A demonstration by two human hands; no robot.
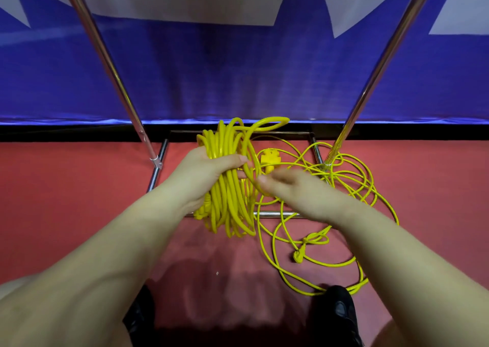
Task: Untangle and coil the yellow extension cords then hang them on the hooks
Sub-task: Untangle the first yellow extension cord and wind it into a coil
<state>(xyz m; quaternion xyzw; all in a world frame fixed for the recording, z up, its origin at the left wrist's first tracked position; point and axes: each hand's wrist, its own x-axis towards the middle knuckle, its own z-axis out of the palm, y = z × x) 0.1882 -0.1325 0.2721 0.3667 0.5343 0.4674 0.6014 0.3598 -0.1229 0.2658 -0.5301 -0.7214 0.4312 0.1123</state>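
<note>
**Coil in hand, loose cord on the floor**

The left hand (pixel 209 169) grips a thick coil (pixel 227 185) of yellow cord at centre frame. The right hand (pixel 288 188), blurred, pinches one strand beside the coil. At four o'clock from the coil, the loose cord (pixel 341 188) sprawls on the red floor (pixel 66 201), looped round the right pole (pixel 370 87) and base bar (pixel 275 214). A left pole (pixel 105 63) rises before the blue banner (pixel 238 69). Black shoes (pixel 336 309) stand at six o'clock.
</note>
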